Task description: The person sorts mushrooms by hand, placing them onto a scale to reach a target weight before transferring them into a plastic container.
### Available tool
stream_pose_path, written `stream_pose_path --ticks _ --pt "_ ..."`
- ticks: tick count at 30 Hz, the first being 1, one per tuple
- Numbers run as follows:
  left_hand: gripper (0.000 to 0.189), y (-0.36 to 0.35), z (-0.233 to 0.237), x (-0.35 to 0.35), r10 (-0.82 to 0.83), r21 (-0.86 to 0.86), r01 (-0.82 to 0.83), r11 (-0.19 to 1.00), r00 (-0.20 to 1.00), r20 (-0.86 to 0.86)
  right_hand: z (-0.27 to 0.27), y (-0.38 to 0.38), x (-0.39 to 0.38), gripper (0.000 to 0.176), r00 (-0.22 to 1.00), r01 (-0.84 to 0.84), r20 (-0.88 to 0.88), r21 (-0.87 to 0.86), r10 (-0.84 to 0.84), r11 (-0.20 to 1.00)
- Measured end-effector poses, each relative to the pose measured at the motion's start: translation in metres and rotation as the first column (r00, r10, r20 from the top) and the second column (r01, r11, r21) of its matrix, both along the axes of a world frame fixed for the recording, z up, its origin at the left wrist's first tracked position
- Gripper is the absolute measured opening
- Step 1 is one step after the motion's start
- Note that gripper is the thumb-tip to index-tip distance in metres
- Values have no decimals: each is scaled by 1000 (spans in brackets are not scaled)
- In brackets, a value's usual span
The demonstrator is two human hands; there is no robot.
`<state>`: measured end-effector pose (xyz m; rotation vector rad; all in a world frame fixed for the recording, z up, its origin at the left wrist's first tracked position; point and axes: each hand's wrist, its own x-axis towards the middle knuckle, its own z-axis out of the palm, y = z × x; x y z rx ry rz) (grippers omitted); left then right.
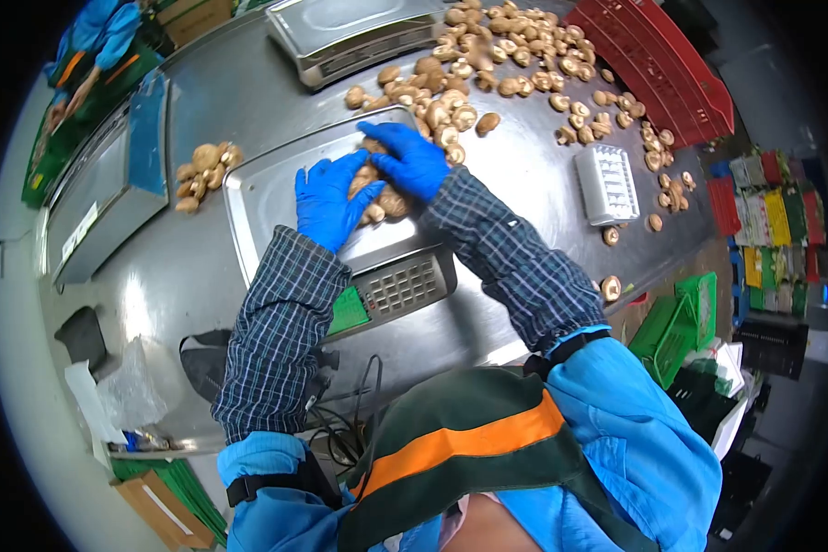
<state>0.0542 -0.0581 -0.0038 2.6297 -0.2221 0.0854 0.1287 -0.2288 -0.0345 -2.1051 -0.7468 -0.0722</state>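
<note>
Both my hands wear blue gloves and meet over the metal tray [259, 198] of a weighing scale. Brown shiitake mushrooms [392, 202] are clustered on the tray between them. From the left side, my left hand [331, 202] curves around the cluster, with mushrooms between its thumb and fingers. Opposite it, my right hand [407, 158] reaches over the top of the cluster, and mushrooms sit between its thumb and fingers. Some fingertips and part of the cluster are hidden. Below the tray is the scale's keypad [401, 287] with a green display [348, 311].
A large mushroom pile [451, 78] spreads past the tray; a smaller group [207, 170] lies left. Another scale [354, 37] stands behind. At right are a white plastic tray [607, 184] and red crate [658, 69]. A co-worker's arm [83, 92] shows top left. Cables [345, 419] hang near my waist.
</note>
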Motion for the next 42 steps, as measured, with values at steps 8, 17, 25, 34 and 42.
stream_pose_path --ticks 8,17,25,34,42 --pt "46 7 -14 26 128 -188 -146 971 986 -103 10 -3 -12 48 994 23 -110 113 -11 993" --pt "30 16 -9 24 97 -348 -82 934 995 24 10 -12 -9 49 993 45 -113 213 -21 976" --pt "34 28 16 10 66 -416 -10 909 991 121 -78 -124 134 56 829 519 -83 -249 -552 817" --pt "34 53 7 -19 182 -527 -140 838 983 28 -77 -138 123 35 799 414 -325 -313 -506 855" --pt "35 52 5 -36 181 -573 -126 810 983 40 44 -41 -7 28 997 10 -80 360 21 933"
